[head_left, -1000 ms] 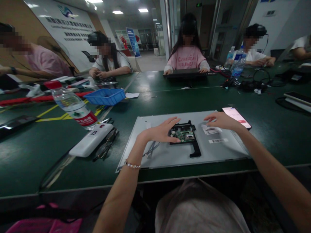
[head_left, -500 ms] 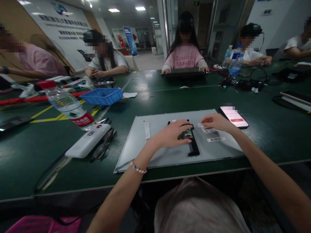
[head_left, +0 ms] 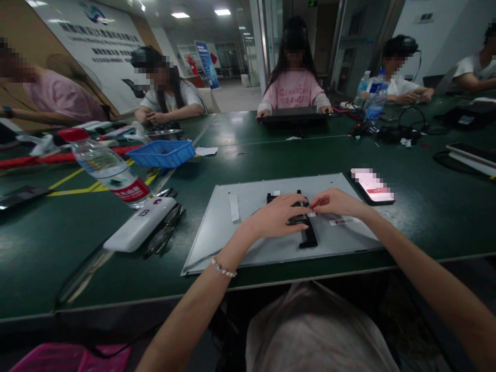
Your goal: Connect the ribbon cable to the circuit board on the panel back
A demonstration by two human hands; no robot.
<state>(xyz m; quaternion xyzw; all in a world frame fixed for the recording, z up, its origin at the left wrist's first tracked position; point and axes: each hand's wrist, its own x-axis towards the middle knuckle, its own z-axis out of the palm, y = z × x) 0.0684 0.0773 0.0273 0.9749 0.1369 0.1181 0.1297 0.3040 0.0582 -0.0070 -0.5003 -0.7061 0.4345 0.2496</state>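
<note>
A flat grey-white metal panel [head_left: 228,243] lies on the table in front of me. On it sits a black bracket [head_left: 309,238] around a small circuit board [head_left: 293,219], partly covered by fingers. My left hand [head_left: 273,214] rests over the bracket and board, its fingers and thumb spread apart. My right hand [head_left: 333,201] is pinched at the right edge of the bracket, close to the left fingertips. A small whitish strip [head_left: 312,214] shows just beneath the pinched fingers. Part of a barcode label [head_left: 339,222] is visible below the right hand.
Right of the panel lies a phone [head_left: 374,186] with its screen lit. To the left are a white power bank [head_left: 139,225], glasses [head_left: 166,232], a tilted water bottle [head_left: 108,168] and a blue tray [head_left: 163,154]. Several people sit around the table; one opposite holds a dark panel [head_left: 296,117].
My right hand has moved left with the small whitish strip, from above the labels to the bracket's edge beside my left fingertips. The left hand has barely shifted.
</note>
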